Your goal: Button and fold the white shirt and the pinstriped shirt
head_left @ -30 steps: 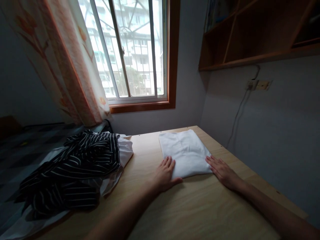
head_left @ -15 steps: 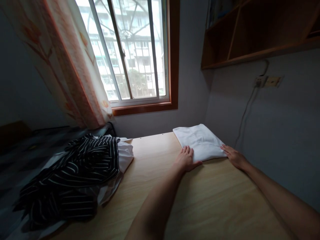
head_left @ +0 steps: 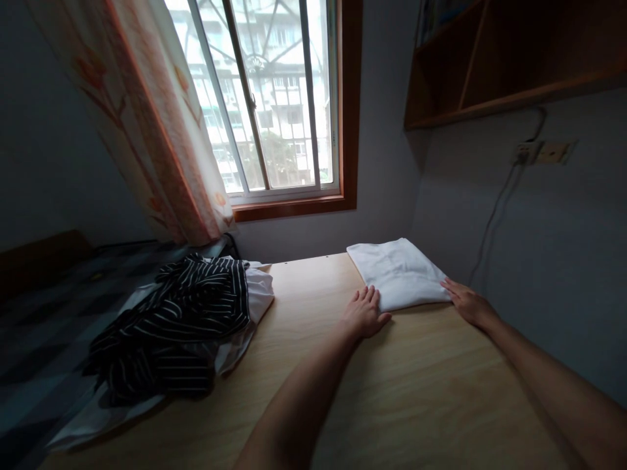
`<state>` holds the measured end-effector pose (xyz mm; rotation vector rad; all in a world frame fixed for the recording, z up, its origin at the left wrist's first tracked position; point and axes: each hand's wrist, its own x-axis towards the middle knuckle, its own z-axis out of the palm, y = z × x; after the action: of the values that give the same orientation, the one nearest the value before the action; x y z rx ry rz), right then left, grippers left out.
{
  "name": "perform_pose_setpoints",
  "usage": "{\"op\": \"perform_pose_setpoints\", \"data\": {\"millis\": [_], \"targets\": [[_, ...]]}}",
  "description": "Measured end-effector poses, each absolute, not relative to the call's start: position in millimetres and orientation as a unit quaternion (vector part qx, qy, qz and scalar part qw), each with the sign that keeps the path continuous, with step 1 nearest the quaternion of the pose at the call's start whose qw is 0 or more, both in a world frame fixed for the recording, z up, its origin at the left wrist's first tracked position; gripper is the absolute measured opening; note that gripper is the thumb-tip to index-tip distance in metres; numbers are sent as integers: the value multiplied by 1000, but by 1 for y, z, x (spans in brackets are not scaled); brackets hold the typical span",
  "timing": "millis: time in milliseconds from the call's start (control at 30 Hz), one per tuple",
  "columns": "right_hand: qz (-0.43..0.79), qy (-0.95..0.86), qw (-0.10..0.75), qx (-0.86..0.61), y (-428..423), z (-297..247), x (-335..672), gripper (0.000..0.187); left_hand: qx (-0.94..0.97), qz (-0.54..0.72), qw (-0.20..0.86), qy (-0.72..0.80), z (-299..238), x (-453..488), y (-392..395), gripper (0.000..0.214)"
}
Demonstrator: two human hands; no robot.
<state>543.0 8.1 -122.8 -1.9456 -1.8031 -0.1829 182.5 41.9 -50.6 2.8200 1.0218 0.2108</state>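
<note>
after sliding the folded white cloth rectangle (head_left: 404, 277) toward the pale wooden table (head_left: 416, 378)'s far right corner, resting bare left hand (head_left: 363, 313) and bare right hand (head_left: 467, 303) uncurled at its near corners, not clamping, so probably about positioned now imo

On the wooden tabletop (head_left: 421, 378), my left hand (head_left: 363, 314) touched the near-left corner of a folded white cloth (head_left: 400, 273), my right hand (head_left: 471, 305) its right edge; a black striped garment (head_left: 191, 310) lay crumpled leftward.
</note>
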Motion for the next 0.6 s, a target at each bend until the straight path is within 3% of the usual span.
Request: {"op": "perform_pose_setpoints", "data": {"millis": [267,400,500,600], "targets": [[-100,-662,260,-696,7,-126,544,49,962,70,76,253,-41,104,-9,67],[-146,-656,294,-680,-2,-128,546,45,966,66,27,247,-27,44,-44,70],[-197,-649,344,-649,-9,-128,540,40,948,78,-46,304,-3,-12,-55,68],[-216,-666,355,-619,-15,-124,518,38,862,132,-147,467,32,-79,-47,59]]}}
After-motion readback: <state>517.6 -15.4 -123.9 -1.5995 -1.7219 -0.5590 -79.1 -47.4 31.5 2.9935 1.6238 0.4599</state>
